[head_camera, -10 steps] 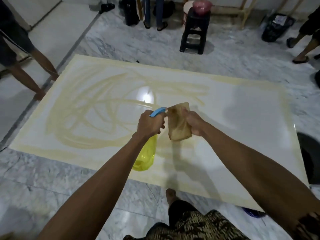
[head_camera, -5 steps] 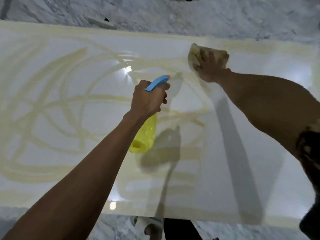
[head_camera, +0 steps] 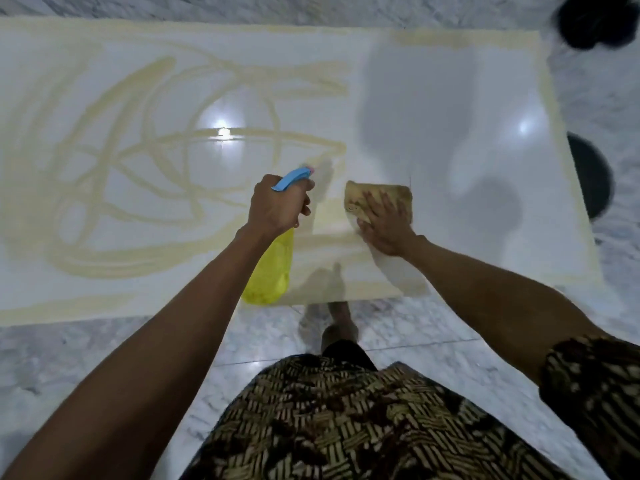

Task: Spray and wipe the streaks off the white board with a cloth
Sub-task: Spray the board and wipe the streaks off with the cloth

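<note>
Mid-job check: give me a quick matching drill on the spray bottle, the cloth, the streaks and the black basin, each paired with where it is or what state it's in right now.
Things:
1. spray bottle
2. cloth
3. streaks
4. black basin

Places or states:
A. spread over the left part of the white board
B. on the floor past the board's right edge
C. gripped by the left hand
D. pressed flat on the board under the right hand

Pairs: 1-C, 2-D, 3-A, 4-B
</note>
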